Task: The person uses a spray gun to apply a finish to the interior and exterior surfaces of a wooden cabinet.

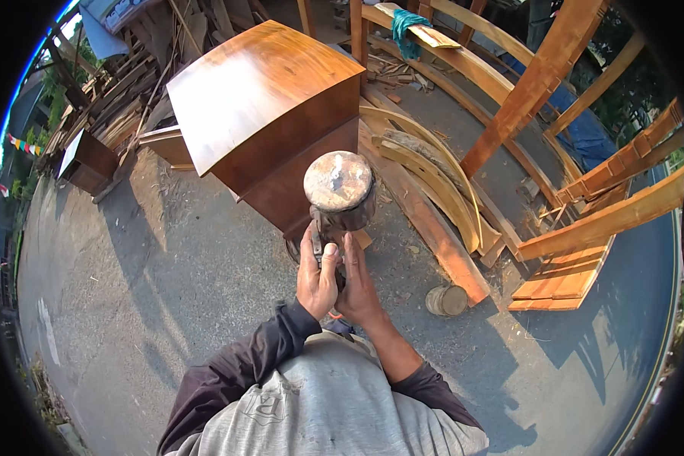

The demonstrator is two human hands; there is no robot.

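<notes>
A spray gun with a round, paint-crusted cup lid is upright in front of me, its dark cup under the lid. My left hand is closed on the gun's body and handle from the left, thumb pointing up. From the right, my right hand presses against the same gun, its fingers pointing up along the side. Both palms hide most of the handle. Just beyond the cup stands a glossy brown wooden cabinet, its top bright with reflected light.
A small tin can sits on the grey pavement at right. Curved yellowish boards and a long plank lie beside the cabinet. Tall wooden frames fill the far right. A smaller dark box and scrap wood are left.
</notes>
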